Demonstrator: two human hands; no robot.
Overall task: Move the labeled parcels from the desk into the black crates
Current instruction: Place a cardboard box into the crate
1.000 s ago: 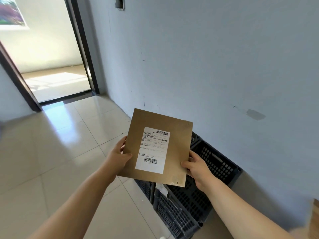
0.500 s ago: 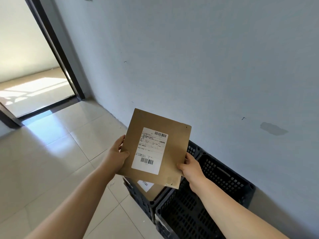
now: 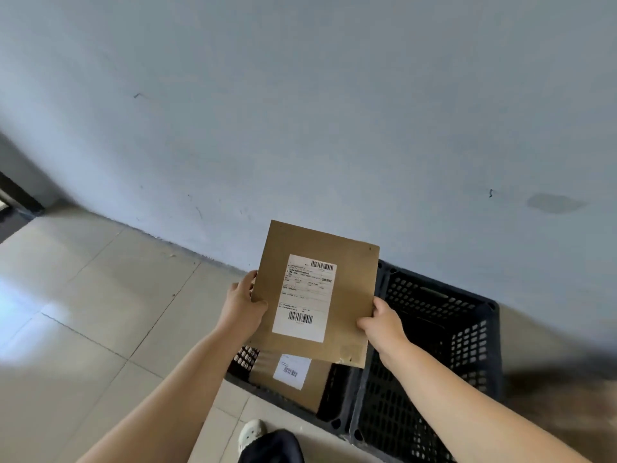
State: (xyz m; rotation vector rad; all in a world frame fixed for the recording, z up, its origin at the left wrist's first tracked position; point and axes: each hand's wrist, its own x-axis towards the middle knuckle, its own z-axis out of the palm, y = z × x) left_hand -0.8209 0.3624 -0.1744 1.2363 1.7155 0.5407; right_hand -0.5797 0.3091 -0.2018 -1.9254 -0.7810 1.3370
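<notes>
Gripping one flat parcel (image 3: 350,315), left hand (image 3: 241,307) and right hand (image 3: 380,324) pinch its edges; two black crates (image 3: 474,335) below, a second parcel (image 3: 320,382) half hidden.

A flat brown cardboard parcel (image 3: 347,279) with a white barcoded label (image 3: 305,297) is held tilted above two black perforated crates (image 3: 467,332) standing side by side against the wall. The left crate (image 3: 337,419) holds another labeled brown parcel (image 3: 314,385).
</notes>
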